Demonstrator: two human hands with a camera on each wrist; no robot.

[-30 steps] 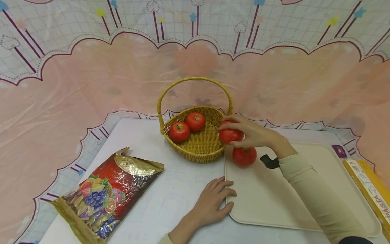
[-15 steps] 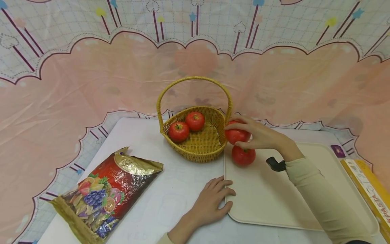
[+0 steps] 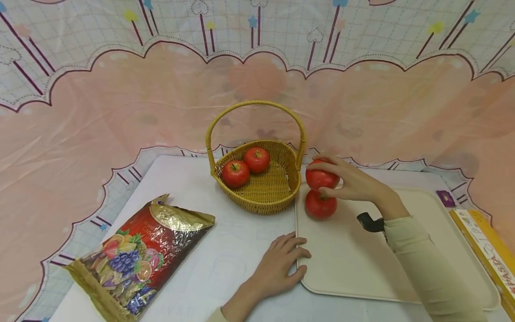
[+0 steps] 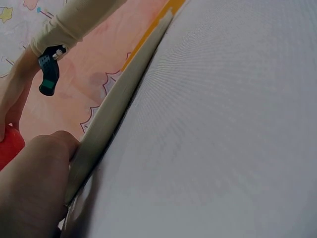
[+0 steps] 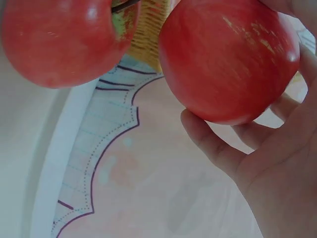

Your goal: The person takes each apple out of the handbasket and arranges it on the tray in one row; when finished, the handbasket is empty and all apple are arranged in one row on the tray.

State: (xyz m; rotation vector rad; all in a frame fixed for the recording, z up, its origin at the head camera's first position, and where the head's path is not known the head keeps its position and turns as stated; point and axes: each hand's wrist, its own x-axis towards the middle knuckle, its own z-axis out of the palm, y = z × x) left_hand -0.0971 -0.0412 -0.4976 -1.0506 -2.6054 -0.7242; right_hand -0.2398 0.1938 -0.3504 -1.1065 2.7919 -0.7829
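My right hand [image 3: 353, 181] grips a red apple [image 3: 322, 174] between thumb and fingers, above the back left part of the cream tray [image 3: 378, 259]. In the right wrist view the held apple [image 5: 230, 59] shows its smooth side, with fingertips against its underside. A second apple [image 3: 320, 205] sits on the tray just in front of and below it, stem up. My left hand [image 3: 281, 266] rests at the tray's left edge, fingers spread over the rim; the left wrist view shows this hand [image 4: 37, 183] against the tray's side.
A yellow wicker basket [image 3: 261, 206] with a tall handle holds two apples [image 3: 246, 167] at the back. A candy bag [image 3: 141, 259] lies at the left. Right of the tray are a yellow pasta box [image 3: 487, 250] and a small purple packet [image 3: 445, 198]. A patterned cloth hangs behind.
My right hand has moved right with the apple, from the basket's right rim to over the tray. The left hand stays at the tray's edge.
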